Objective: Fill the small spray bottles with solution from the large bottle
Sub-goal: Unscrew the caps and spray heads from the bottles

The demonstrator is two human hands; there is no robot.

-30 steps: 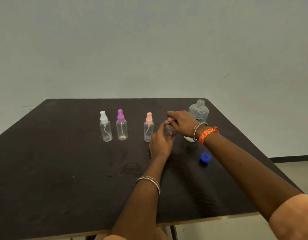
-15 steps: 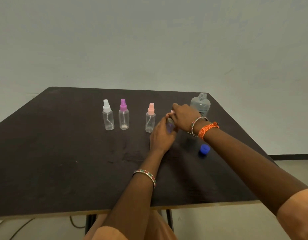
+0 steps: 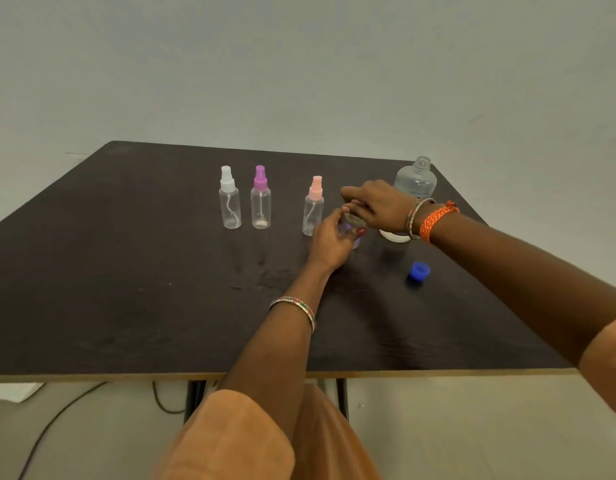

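Observation:
Three small clear spray bottles stand in a row on the dark table (image 3: 126, 271): one with a white top (image 3: 229, 199), one with a purple top (image 3: 260, 199), one with a pink top (image 3: 313, 207). My left hand (image 3: 329, 242) grips a fourth small clear bottle (image 3: 351, 226) just right of the pink one. My right hand (image 3: 376, 204) sits over that bottle's top, fingers pinched on its spray head, which is hidden. The large clear bottle (image 3: 415, 181) stands uncapped behind my right wrist. Its blue cap (image 3: 419, 271) lies on the table.
The table's front edge (image 3: 92, 377) runs close to my body. A wall rises behind the far edge. Cables (image 3: 57, 420) and table legs show on the floor below.
The camera has tilted down, so the table sits lower in view and the floor shows. Both hands stay on the fourth small bottle; my right fingers have shifted slightly on its top.

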